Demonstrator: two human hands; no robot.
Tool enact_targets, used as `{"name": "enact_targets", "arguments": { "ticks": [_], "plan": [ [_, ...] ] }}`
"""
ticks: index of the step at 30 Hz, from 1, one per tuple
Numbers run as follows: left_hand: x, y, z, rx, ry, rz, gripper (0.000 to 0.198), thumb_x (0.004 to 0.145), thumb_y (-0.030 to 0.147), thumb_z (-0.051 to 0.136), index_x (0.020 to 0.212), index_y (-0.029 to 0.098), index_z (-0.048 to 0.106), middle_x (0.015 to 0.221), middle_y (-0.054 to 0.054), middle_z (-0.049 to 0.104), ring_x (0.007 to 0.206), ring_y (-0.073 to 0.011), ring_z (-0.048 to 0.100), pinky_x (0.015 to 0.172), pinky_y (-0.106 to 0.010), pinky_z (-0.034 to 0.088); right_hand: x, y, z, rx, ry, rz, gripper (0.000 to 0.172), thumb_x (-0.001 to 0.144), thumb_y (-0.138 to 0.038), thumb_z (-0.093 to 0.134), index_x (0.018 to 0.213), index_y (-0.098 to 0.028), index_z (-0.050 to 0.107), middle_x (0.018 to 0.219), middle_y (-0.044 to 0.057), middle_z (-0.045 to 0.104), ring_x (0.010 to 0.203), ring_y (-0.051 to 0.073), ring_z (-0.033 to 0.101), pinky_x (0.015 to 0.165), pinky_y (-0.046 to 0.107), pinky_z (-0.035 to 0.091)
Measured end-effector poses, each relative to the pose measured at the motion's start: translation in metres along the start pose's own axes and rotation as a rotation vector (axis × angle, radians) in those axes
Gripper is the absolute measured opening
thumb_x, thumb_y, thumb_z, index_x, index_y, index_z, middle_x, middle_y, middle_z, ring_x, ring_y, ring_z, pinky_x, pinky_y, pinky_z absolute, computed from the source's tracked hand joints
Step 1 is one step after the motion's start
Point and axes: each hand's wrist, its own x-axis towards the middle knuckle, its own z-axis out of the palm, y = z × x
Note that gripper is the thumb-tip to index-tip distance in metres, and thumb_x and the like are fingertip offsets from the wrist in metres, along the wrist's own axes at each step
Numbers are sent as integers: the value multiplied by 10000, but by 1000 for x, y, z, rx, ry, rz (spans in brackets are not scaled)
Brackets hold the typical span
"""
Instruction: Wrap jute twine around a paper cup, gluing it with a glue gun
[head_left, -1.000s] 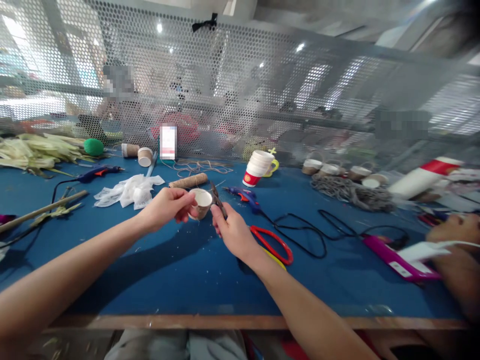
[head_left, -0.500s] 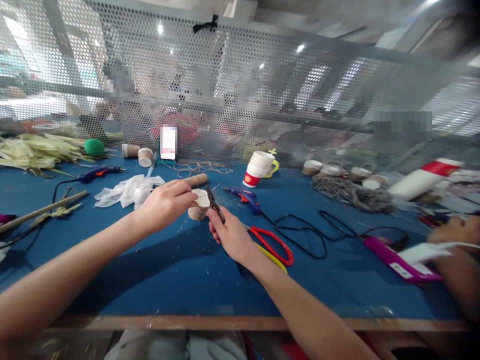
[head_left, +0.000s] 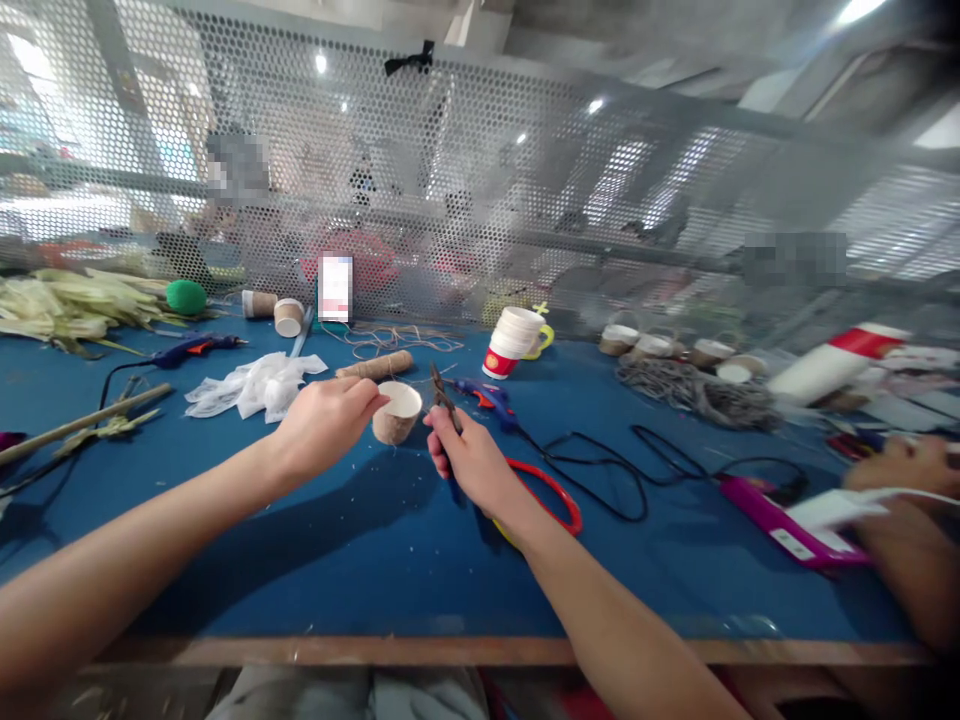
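Observation:
A small paper cup (head_left: pixel 396 414) with a brown, rough wrapping and a white inside stands upright on the blue table. At its left rim, my left hand (head_left: pixel 328 425) is closed in a pinch; the fingertips hide exactly what lies between them. My right hand (head_left: pixel 472 455) is wrapped round a pair of dark pliers (head_left: pixel 442 393), whose jaws point up, just right of the cup and apart from it. Behind the cup lies a roll of brown twine (head_left: pixel 376 366). Scissors with red and yellow handles (head_left: pixel 559 492) lie partly under my right wrist.
A blue glue gun (head_left: pixel 484 393) with a black cable lies behind my right hand. Stacked paper cups (head_left: pixel 511 340), white netting (head_left: pixel 259 385), a lit phone (head_left: pixel 335 288) and a purple power strip (head_left: pixel 787 525) surround the work spot. Another person's hand (head_left: pixel 904 465) is at the right.
The pliers have moved right, away from the cup's rim. The cup, tilted before with a thin strand across its mouth, is now more upright. My left hand stays at the rim.

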Motion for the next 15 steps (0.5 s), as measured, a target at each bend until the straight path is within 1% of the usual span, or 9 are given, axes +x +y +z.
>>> {"name": "enact_targets", "arguments": {
  "ticks": [2,4,5,7,8,9,11,13,15],
  "plan": [
    [1,-5,-2,222,140,296,171,835,182,455,771,133,606,764,-67,621,654,-134,520,610,-261,441,-1,1,1,-4,-5,2,396,817,-572,334,750,-193,428,540,-46,449,415,88,420,395,213,357],
    [2,-10,-2,292,194,493,156,839,155,453,886,136,601,889,-89,632,713,-139,522,664,-273,454,-3,1,3,-68,-9,-32,382,825,-554,345,736,-193,432,551,-34,472,431,93,439,414,218,366],
    [3,-11,-2,289,197,542,156,838,150,458,901,140,600,898,-88,635,716,-137,519,671,-272,456,-5,0,4,-106,-10,-56,369,832,-538,347,735,-193,435,554,-29,481,439,96,448,427,222,372],
    [3,-12,1,210,185,527,144,834,164,472,848,151,615,833,-71,644,701,-136,516,664,-269,456,-8,-3,5,-170,-3,-106,339,847,-503,349,746,-194,444,557,-22,496,456,106,465,458,231,383],
    [3,-11,2,130,177,457,133,825,180,492,804,155,622,791,-62,644,693,-136,517,659,-270,455,-10,-5,6,-199,7,-128,330,854,-491,344,758,-194,450,558,-18,502,465,113,475,473,237,387],
    [2,-9,5,16,169,338,118,808,197,521,768,157,625,757,-54,641,680,-134,519,648,-267,453,-11,-7,6,-231,25,-151,324,860,-481,337,774,-193,459,561,-12,511,477,122,486,490,243,391],
    [1,-4,10,-332,123,-17,104,775,225,568,720,149,615,687,-37,623,601,-111,504,574,-243,438,-12,-9,6,-302,80,-197,308,867,-459,336,821,-189,477,589,7,540,525,143,519,528,254,396],
    [1,2,16,-789,18,-415,129,773,239,565,699,135,584,625,-16,588,492,-66,450,478,-199,393,-11,-10,6,-367,140,-229,289,869,-435,342,871,-183,483,637,31,570,579,163,547,560,264,395],
    [1,4,21,-1184,-113,-692,140,780,237,554,696,126,549,598,0,555,432,-31,398,431,-166,353,-9,-9,5,-408,179,-232,270,865,-421,353,889,-183,478,671,45,583,608,176,555,572,272,391]
  ]
}}
